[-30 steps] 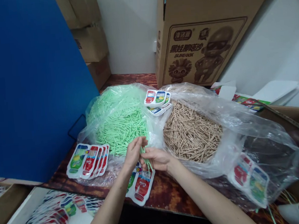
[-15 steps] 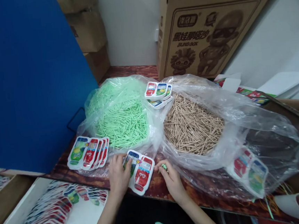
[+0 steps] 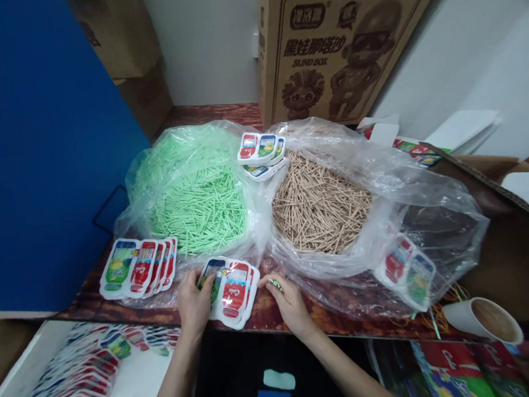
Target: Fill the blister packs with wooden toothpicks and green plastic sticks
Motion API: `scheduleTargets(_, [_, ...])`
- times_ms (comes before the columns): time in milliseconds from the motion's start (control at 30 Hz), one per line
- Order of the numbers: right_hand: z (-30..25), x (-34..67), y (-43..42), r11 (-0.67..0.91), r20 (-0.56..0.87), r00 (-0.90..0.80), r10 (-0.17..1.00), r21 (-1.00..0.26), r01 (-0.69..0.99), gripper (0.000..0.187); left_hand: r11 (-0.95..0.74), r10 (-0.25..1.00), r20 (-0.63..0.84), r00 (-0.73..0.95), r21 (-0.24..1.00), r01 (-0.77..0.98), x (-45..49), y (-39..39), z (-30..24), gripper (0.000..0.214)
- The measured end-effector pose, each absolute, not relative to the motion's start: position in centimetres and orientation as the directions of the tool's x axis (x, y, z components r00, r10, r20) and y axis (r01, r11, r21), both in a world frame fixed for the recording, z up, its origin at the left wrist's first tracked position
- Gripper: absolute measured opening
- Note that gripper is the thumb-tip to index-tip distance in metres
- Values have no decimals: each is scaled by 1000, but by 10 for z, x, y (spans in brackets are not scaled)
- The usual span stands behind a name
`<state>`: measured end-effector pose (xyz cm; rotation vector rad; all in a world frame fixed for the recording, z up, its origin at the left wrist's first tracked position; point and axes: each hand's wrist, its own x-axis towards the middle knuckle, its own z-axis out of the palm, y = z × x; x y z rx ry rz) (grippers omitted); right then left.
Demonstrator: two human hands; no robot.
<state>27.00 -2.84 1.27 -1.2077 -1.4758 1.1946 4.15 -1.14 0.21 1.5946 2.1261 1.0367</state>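
While gripping printed packs (image 3: 236, 293) by their left side at the near edge of the table (image 3: 265, 313) with the left hand (image 3: 195, 304), clasped green sticks (image 3: 275, 283) in the curled right hand (image 3: 290, 302), just alongside.

- At left: large blue panel (image 3: 33, 151).
- At far left, beyond it: stacked brown boxes (image 3: 116, 38).
- At far centre and right: pale wall (image 3: 205, 49), partly behind printed carton (image 3: 309, 28).
- Below: reddish-brown wood-grain tabletop (image 3: 215, 114).
- Light: dim, cool.
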Motion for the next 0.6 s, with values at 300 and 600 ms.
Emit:
scheduleTargets(300, [18,270,-27,48,26,-149,989,-988,149,21,144,889,180,-421,764,629,38,-12,1,23])
scheduleTargets(600, [15,271,-25,70,47,-168,985,-989,134,22,76,869,258,-421,772,631,31,-19,7,23])
